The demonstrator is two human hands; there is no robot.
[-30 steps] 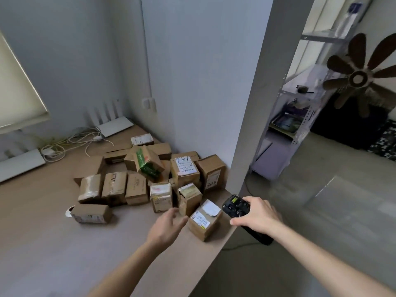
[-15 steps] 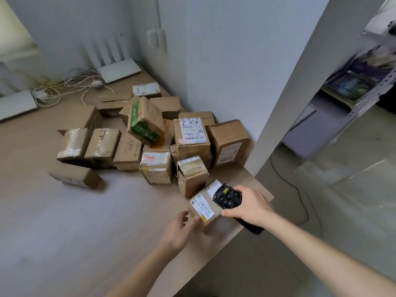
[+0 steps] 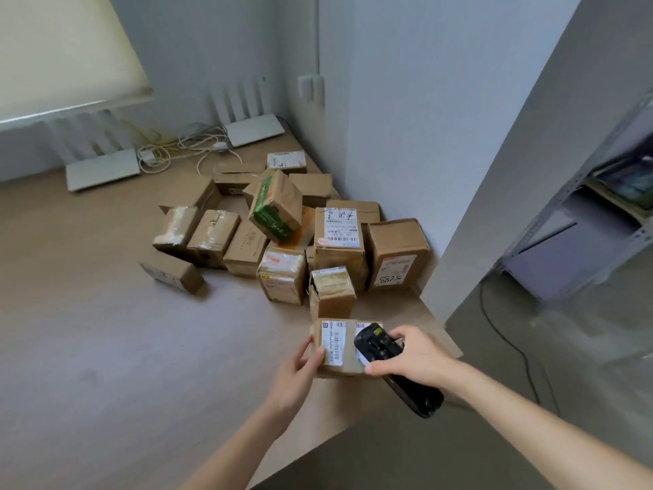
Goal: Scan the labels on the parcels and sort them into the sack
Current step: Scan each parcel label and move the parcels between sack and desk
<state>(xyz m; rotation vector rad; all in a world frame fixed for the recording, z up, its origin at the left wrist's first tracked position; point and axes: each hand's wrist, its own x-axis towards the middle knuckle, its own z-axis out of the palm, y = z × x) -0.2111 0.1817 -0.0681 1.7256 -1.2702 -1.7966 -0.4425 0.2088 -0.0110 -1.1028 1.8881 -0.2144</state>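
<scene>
- The parcel being scanned is a small cardboard box at the near right corner of the table, its white barcode label facing up.
- It looks light and stiff: plain corrugated card, taped, small enough for one hand. I'd judge it unlikely to crush or slip; the best hold is across its two short sides, fingers clear of the label.
- The left hand grips the parcel's left edge, thumb on the top beside the label and fingers curled under the side.
- The right hand is wrapped round a black scanner, whose head lies over the parcel's right half, touching it or just above; I cannot tell which.
- Just behind the parcel stands another small box, and beyond that the pile of brown parcels, heaped toward the wall corner.
- Farther back from the parcel, by the wall, lie two white routers and a tangle of cables.
- No sack is in view.
- Half a second ago the left hand was only reaching the parcel's near corner; now it has hold of it, and the parcel has turned so the label squares up to the viewer.
- The scanner has come farther over the parcel's top than before.
- The pile looks unchanged.
</scene>
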